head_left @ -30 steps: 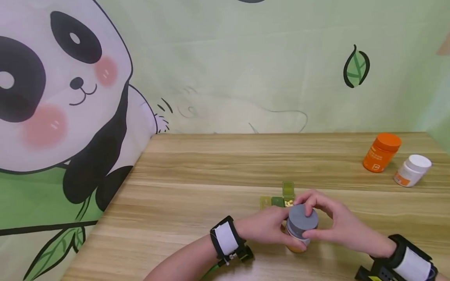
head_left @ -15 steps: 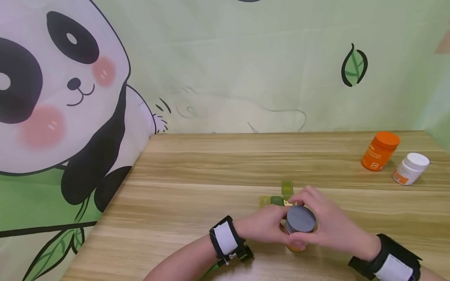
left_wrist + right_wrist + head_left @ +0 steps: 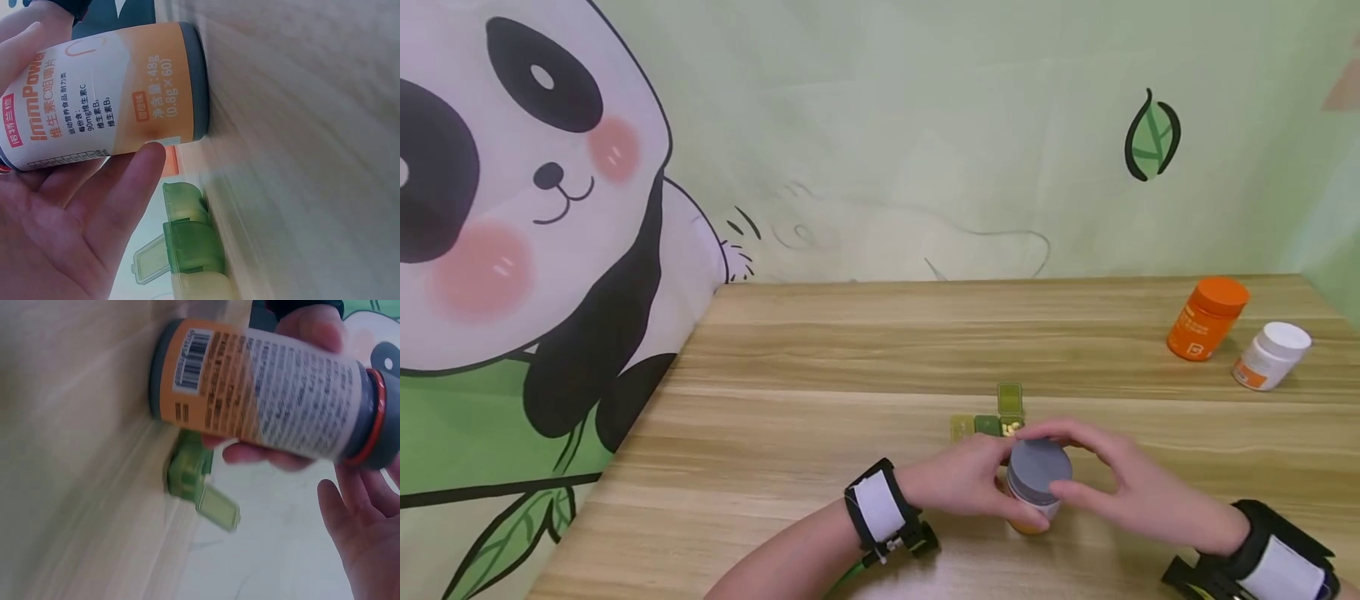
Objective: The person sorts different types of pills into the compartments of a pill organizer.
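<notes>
Wood-grain table [image 3: 850,350], left hand [image 3: 958,483] and right hand [image 3: 1131,483] both curled round an orange-and-white bottle [image 3: 119,94] standing on it, left hugging the body, right at the top. Green pill box [image 3: 987,426] just past it, tiny yellowish pills [image 3: 1011,429] inside.

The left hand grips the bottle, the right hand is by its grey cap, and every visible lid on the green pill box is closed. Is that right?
Not quite: one lid on the green pill box stands open, as the head view shows. The left hand does grip the bottle, with the right hand by its grey cap.
</notes>
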Tool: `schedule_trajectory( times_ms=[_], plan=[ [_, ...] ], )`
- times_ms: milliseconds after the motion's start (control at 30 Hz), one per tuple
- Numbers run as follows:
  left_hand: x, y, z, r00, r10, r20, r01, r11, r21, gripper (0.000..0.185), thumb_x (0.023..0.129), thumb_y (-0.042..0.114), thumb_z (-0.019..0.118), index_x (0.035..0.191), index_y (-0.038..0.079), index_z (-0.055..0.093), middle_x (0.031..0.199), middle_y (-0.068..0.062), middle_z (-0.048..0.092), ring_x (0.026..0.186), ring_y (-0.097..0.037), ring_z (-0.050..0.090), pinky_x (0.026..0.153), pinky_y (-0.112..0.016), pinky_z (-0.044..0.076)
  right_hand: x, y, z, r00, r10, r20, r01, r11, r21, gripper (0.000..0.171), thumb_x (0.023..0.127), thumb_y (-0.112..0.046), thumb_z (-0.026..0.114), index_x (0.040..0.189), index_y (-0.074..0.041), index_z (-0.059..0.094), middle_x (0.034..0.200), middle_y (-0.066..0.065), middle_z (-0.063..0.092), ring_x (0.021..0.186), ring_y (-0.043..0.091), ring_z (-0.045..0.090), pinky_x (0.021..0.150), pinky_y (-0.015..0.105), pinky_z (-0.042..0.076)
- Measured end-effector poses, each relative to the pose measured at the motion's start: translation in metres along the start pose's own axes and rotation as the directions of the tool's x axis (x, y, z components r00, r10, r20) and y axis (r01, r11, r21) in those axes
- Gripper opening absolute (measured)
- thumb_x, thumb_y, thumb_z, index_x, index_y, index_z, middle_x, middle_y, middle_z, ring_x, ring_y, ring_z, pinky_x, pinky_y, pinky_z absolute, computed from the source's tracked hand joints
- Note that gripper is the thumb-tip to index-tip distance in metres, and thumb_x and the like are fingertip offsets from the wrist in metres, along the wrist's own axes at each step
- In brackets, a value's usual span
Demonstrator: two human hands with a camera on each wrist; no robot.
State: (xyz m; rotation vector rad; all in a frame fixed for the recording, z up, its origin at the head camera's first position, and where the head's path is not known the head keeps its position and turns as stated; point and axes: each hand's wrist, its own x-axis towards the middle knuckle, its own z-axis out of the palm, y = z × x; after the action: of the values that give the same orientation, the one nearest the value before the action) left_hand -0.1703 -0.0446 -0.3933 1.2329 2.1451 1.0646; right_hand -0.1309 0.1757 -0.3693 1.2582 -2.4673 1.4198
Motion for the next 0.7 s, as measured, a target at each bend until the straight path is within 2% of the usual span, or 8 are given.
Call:
schedule_trajectory(
  times_ms=[233,367,467,567,633,700],
  plan=[
    [0.000,0.001,-0.001,1.000,-0.012,-0.002,0.012,1.000,0.018,0.050,0.085,0.024,0.078,0.126,0.008,0.054,0.109,0.009,0.063,0.092,0.006,0.056,0.078,-0.015,0.047,-0.006,0.002,-0.009,0.997,-0.034,-0.062,0.027,0.994,-0.110,0.056,0.077,-0.004,0.082,0.126,-0.014,0.058,0.117,-0.004,0.062,0.104,0.010,0.057,0.091,0.015,0.038],
    [-0.001,0.001,-0.001,1.000,-0.015,-0.006,0.015,1.000,0.010,0.048,0.085,0.024,0.078,0.124,0.008,0.055,0.107,0.010,0.063,0.092,0.006,0.056,0.079,-0.015,0.047,-0.002,0.004,-0.011,0.996,-0.072,-0.060,0.061,0.984,-0.167,0.064,0.069,-0.008,0.088,0.126,-0.015,0.057,0.113,-0.007,0.062,0.100,0.009,0.057,0.089,0.015,0.040],
    [-0.001,0.000,-0.001,1.000,-0.015,-0.004,0.015,1.000,0.000,0.043,0.085,0.024,0.077,0.120,0.009,0.056,0.104,0.011,0.063,0.090,0.006,0.057,0.078,-0.015,0.047,0.003,0.006,-0.011,0.994,-0.101,-0.048,0.090,0.977,-0.194,0.070,0.066,-0.017,0.090,0.127,-0.017,0.056,0.116,-0.007,0.061,0.103,0.010,0.056,0.090,0.015,0.040],
    [-0.001,0.000,0.000,1.000,-0.016,0.000,0.016,1.000,-0.002,0.039,0.085,0.024,0.077,0.116,0.010,0.057,0.100,0.013,0.063,0.087,0.007,0.057,0.075,-0.014,0.048,0.007,0.008,-0.007,0.987,-0.154,-0.040,0.143,0.967,-0.209,0.073,0.067,-0.024,0.090,0.130,-0.015,0.055,0.119,-0.003,0.060,0.106,0.012,0.056,0.094,0.014,0.038],
    [0.000,0.000,0.000,1.000,-0.012,0.001,0.012,1.000,-0.002,0.037,0.085,0.024,0.077,0.114,0.010,0.058,0.099,0.014,0.063,0.086,0.008,0.057,0.074,-0.014,0.048,0.009,0.010,-0.004,0.979,-0.202,-0.032,0.191,0.960,-0.204,0.070,0.071,-0.030,0.087,0.131,-0.012,0.055,0.121,0.000,0.061,0.108,0.014,0.057,0.095,0.015,0.038],
    [0.000,0.000,0.000,1.000,0.001,0.000,-0.001,1.000,-0.004,0.036,0.086,0.023,0.077,0.114,0.011,0.057,0.099,0.014,0.062,0.085,0.008,0.056,0.073,-0.015,0.049,0.013,0.011,-0.001,0.966,-0.254,-0.039,0.240,0.944,-0.225,0.068,0.073,-0.035,0.085,0.129,-0.009,0.056,0.116,0.002,0.062,0.104,0.014,0.058,0.093,0.015,0.039]
  ],
)
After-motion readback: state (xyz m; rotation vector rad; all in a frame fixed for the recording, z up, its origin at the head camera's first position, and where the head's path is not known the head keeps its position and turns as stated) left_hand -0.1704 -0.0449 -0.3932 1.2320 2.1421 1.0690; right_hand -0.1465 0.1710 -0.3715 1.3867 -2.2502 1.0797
